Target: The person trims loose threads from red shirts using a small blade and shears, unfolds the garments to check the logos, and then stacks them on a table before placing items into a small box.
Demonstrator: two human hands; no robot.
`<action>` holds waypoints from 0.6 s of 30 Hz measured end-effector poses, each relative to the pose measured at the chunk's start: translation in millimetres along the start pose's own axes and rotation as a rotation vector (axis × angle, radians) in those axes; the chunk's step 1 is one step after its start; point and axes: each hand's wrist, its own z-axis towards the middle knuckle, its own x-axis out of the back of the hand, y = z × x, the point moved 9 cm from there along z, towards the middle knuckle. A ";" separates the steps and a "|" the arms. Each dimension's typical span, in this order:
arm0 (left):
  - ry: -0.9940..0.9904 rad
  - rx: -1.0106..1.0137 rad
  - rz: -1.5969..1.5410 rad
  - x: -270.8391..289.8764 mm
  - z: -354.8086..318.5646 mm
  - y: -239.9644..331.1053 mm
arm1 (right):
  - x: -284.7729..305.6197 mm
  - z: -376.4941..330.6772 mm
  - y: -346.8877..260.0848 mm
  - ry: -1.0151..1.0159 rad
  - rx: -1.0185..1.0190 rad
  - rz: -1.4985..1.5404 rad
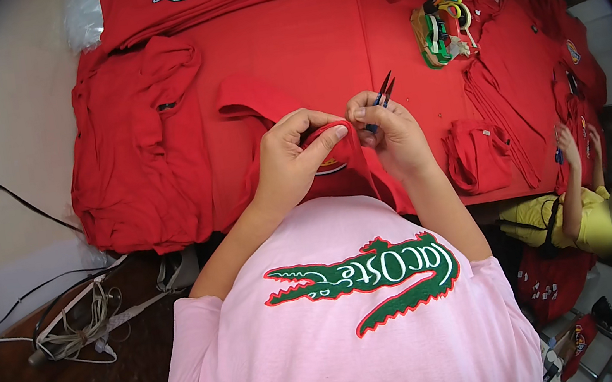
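My left hand [287, 158] pinches the edge of a red garment [356, 172] between thumb and fingers, just in front of my chest. A round printed emblem on the garment shows partly below that hand. Close beside it, my right hand [398, 131] is closed around small thread snips [387, 88] with dark pointed blades and a blue handle. The blades point up and away from me. Its thumb and index finger meet near the held edge; whether they grip cloth or a thread is too small to tell.
Red cloth covers the table [308, 42]. A pile of red garments [136, 152] lies left, a small folded red piece [478, 155] right. Farther back stands a basket of tape rolls and scissors [444, 29]. A person in yellow [591, 217] works at right. Cables [78, 324] hang lower left.
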 end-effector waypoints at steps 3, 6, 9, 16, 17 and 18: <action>0.032 0.050 -0.154 1.5 -1.2 -5.8 | 0.2 -11.7 -18.1 0.135 0.112 -0.271; 0.101 0.051 -0.167 8.6 -0.7 -7.7 | -7.5 -31.1 -31.2 0.201 0.185 -0.497; 0.157 -0.016 -0.137 12.0 0.7 -6.5 | -12.4 -48.6 -33.3 0.201 0.272 -0.702; 0.215 -0.100 0.049 11.8 -0.9 7.7 | -19.6 -50.7 -27.0 0.185 0.354 -0.808; 0.219 -0.123 0.071 11.7 -0.9 9.7 | -20.3 -49.8 -27.5 0.183 0.366 -0.813; 0.225 -0.145 0.092 11.7 -1.2 11.5 | -19.9 -48.6 -27.3 0.182 0.370 -0.815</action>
